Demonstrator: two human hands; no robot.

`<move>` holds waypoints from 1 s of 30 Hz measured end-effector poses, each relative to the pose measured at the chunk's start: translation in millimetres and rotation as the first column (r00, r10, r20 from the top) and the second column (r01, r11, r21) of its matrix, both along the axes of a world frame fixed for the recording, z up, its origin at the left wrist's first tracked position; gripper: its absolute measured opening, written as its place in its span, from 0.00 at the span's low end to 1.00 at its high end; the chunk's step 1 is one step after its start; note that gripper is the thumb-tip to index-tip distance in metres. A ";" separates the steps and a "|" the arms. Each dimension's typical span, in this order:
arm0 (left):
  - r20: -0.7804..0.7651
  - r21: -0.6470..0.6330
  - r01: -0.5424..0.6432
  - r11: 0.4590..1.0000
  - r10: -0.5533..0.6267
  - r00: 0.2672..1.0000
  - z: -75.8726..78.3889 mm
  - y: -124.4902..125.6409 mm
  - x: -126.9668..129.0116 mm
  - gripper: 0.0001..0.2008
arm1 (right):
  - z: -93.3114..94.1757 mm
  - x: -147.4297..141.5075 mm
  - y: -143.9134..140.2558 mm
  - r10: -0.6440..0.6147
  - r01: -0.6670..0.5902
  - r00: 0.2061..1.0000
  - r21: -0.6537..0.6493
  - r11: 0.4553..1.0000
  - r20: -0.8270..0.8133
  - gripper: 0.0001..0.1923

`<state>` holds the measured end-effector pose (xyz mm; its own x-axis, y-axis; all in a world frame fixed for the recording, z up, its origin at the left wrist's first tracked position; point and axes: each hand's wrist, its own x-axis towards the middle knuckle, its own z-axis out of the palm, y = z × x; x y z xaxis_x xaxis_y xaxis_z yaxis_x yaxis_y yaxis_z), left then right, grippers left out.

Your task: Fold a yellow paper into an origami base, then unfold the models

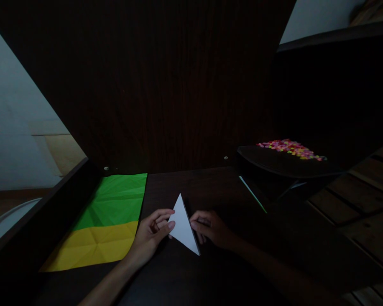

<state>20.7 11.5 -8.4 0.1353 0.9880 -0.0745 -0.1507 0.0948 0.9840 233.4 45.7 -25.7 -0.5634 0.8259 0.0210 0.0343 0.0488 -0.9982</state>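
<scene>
A white sheet of paper folded into a triangle (184, 227) is held just over the dark wooden surface, one point facing away from me. My left hand (155, 229) pinches its left edge between thumb and fingers. At the right edge, my right hand (207, 227) has its fingers closed, with thumb and fingertips against the paper's long side. The undersides of both hands' fingers are partly hidden.
Green paper (121, 199) and yellow paper (98, 245) lie left of my hands. A dark shelf (274, 165) at right bears small pink, red and yellow pieces (290, 148). Beneath it shows a thin pale green edge (252, 194). A dark upright panel (178, 93) stands behind.
</scene>
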 end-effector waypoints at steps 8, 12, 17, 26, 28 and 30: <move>0.176 0.011 0.201 0.980 -0.200 0.964 -4.8 -3.8 -0.5 0.31 | -0.9 -0.4 1.4 -0.031 0.029 0.999 -0.054 0.998 -0.035 0.13; 0.182 0.040 0.241 0.970 -0.244 0.952 -5.3 -5.9 0.1 0.34 | -2.5 -0.6 4.3 -0.041 0.038 0.997 -0.058 0.998 -0.063 0.13; 0.161 0.003 0.195 0.981 -0.193 0.968 -3.7 -6.0 1.6 0.31 | -3.3 1.3 5.4 -0.026 0.021 0.996 -0.059 0.998 -0.086 0.17; -0.026 0.025 0.096 0.995 -0.096 0.995 2.3 -4.6 0.6 0.28 | -3.4 -1.1 3.2 -0.036 0.031 0.996 -0.060 0.998 -0.082 0.19; -0.070 0.032 0.064 0.997 -0.061 0.996 0.8 -3.6 0.8 0.25 | -1.8 -1.7 2.6 -0.035 0.032 0.997 -0.050 0.998 -0.071 0.17; -0.090 0.020 0.012 1.000 -0.010 0.996 -3.5 -2.4 0.7 0.23 | -0.9 -2.1 2.1 -0.046 0.043 0.997 -0.054 0.998 -0.068 0.14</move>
<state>21.4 9.1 -11.9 0.1395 0.9880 -0.0664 -0.0603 0.0754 0.9953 231.4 47.7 -26.6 -0.5247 0.8511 0.0143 -0.0336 -0.0040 -0.9994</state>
